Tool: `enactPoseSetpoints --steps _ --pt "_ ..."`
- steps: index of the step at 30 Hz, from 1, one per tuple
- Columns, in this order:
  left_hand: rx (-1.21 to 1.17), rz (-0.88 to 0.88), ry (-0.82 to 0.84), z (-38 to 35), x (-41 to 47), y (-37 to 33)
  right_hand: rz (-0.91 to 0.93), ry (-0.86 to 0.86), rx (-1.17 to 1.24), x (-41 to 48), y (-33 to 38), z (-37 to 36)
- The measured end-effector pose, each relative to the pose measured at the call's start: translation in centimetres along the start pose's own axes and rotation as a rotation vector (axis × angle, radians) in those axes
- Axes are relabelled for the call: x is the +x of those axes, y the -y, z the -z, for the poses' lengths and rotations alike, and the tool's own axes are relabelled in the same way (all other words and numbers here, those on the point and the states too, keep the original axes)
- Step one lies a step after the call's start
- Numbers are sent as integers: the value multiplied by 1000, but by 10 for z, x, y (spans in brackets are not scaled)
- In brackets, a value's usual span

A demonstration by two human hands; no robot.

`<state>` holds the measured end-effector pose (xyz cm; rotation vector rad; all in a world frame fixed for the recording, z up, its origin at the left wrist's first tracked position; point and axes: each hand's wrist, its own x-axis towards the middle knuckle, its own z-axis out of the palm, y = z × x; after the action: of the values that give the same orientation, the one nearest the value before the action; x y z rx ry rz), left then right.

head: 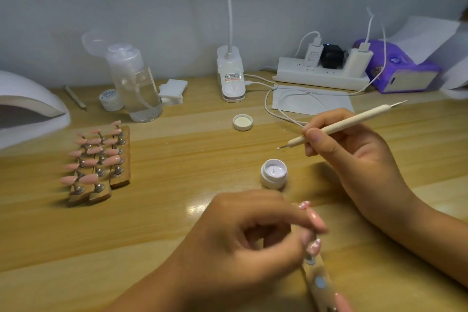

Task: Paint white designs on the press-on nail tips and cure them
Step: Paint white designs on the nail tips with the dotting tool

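On the wooden table (177,210), the left hand (248,240) at lower centre pinches a strip (319,282) of pink nail tips (314,246), some dotted white. The right hand (354,154), right of centre, pinches a dotting pen (336,126). Racks of plain tips (98,159) stand at left. The open jar of white gel (274,173) sits in the middle.

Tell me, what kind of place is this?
Probably a small nail-art workstation: rows of pink press-on nail tips on wooden holder strips, a white domed curing lamp at the left edge, and an open small white jar of white gel.
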<state>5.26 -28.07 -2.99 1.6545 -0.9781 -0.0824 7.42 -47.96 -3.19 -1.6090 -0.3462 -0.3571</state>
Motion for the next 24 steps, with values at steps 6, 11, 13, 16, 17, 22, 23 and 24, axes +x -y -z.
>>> enactPoseSetpoints --steps 6,11,13,16,17,22,23,24 --pt "-448 364 -225 5 8 8 -114 -49 214 -3 -1 8" --pt "-377 371 -209 3 9 12 -207 -18 407 -1 0 7" --pt "-376 373 -218 3 9 13 -233 15 432 -1 1 7" --pt "-378 375 -210 3 9 14 -260 53 468 0 3 6" --pt "-374 373 -202 3 9 14 -262 74 483 -1 4 5" --pt "-352 374 -202 2 8 17 -270 140 500 -3 8 2" --pt "-353 374 -202 2 8 17 -276 130 498 -3 8 1" --pt "-360 372 -199 3 8 17 -281 120 499 -3 8 1"
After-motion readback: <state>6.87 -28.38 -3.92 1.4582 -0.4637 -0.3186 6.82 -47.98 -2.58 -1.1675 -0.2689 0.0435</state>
